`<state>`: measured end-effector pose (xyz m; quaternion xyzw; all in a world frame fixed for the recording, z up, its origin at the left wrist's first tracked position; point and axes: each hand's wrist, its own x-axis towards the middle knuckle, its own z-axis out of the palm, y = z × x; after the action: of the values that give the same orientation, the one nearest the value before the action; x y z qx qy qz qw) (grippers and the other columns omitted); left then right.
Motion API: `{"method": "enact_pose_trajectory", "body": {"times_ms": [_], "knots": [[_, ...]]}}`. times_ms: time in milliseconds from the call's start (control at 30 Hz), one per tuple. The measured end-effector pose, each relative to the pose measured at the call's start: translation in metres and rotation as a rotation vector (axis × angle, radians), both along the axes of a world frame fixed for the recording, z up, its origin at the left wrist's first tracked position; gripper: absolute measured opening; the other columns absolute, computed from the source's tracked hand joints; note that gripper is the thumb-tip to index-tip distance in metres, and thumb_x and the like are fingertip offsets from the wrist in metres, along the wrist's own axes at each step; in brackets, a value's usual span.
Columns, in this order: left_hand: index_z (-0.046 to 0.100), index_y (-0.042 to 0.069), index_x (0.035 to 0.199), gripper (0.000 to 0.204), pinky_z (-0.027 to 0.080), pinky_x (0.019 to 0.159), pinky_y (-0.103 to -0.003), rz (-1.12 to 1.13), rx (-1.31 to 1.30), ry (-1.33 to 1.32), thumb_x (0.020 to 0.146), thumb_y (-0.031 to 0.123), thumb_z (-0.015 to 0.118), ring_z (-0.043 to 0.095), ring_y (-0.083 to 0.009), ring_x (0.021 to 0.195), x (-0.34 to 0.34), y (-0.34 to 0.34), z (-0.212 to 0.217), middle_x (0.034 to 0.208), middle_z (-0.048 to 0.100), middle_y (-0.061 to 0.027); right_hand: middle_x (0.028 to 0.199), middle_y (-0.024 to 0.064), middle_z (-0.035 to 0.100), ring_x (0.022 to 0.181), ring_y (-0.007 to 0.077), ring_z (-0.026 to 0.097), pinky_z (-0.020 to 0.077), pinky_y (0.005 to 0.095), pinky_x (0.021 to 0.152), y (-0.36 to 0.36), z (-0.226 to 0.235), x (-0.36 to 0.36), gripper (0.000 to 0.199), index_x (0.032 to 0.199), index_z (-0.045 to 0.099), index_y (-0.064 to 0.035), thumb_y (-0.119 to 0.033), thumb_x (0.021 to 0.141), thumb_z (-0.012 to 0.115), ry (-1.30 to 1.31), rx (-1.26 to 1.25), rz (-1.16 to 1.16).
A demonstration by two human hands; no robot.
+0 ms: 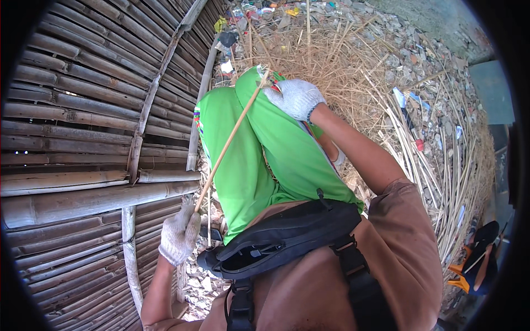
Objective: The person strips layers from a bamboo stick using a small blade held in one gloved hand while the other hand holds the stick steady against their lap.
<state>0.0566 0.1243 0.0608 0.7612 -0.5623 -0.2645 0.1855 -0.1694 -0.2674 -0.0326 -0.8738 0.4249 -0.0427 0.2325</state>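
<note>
My left hand (pixel 180 234), in a pale knitted work glove, is closed around the near end of a long thin bamboo stick (pixel 231 137). The stick slants up and away across my green-trousered legs (pixel 232 160). Its far tip is by my right knee. There my right hand (pixel 297 99), gloved alike, is curled just right of the tip. A bit of red shows at its fingers, but I cannot make out what it grips or whether it touches the stick.
A bamboo slat wall (pixel 83 110) rises close on my left. Dry straw shavings (pixel 320 60) cover rubble ground ahead. Several long split bamboo strips (pixel 430 176) lie on the right. A black waist bag (pixel 287 234) crosses my lap. Dark and orange items (pixel 475 262) lie far right.
</note>
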Motion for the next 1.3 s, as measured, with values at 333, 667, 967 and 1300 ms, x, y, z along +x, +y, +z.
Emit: {"method": "enact_pose_trajectory", "body": {"times_ms": [333,667,967,1300], "knots": [[0.070,0.002,0.115,0.027,0.055,0.066,-0.046,0.010,-0.027,0.110,0.111,0.027,0.060,0.070,-0.0405,0.070,-0.004,-0.075,-0.029,0.077,0.065,-0.0222,0.104,0.0267,0.078,0.098,0.0478,0.075,0.0591,0.0592,0.088,0.000,-0.001,0.002,0.068,0.105,0.079,-0.0104,-0.069,0.107,0.044,-0.009,-0.041,0.044],[0.071,0.003,0.113,0.039,0.052,0.057,-0.037,-0.075,0.048,0.200,0.113,0.037,0.053,0.063,-0.0204,0.060,-0.011,-0.254,-0.061,0.073,0.064,-0.0073,0.107,0.0263,0.079,0.100,0.0442,0.078,0.0611,0.0584,0.091,-0.002,0.004,0.002,0.070,0.104,0.083,-0.0074,-0.063,0.107,0.042,0.007,-0.051,0.056],[0.071,-0.001,0.117,0.037,0.051,0.062,-0.034,-0.112,-0.077,0.130,0.114,0.033,0.056,0.059,-0.0152,0.062,0.010,-0.197,-0.074,0.072,0.064,-0.0062,0.108,0.0260,0.079,0.102,0.0443,0.078,0.0607,0.0587,0.093,-0.001,0.003,0.005,0.072,0.107,0.083,-0.0065,-0.065,0.106,0.042,0.022,-0.011,0.028],[0.069,-0.002,0.114,0.030,0.055,0.067,-0.043,0.008,0.116,0.064,0.113,0.025,0.057,0.068,-0.0325,0.067,0.017,-0.067,-0.004,0.075,0.064,-0.0192,0.111,0.0274,0.078,0.104,0.0464,0.076,0.0597,0.0584,0.094,-0.004,0.000,0.003,0.075,0.109,0.082,-0.0059,-0.068,0.106,0.040,0.010,0.026,-0.005]]}}
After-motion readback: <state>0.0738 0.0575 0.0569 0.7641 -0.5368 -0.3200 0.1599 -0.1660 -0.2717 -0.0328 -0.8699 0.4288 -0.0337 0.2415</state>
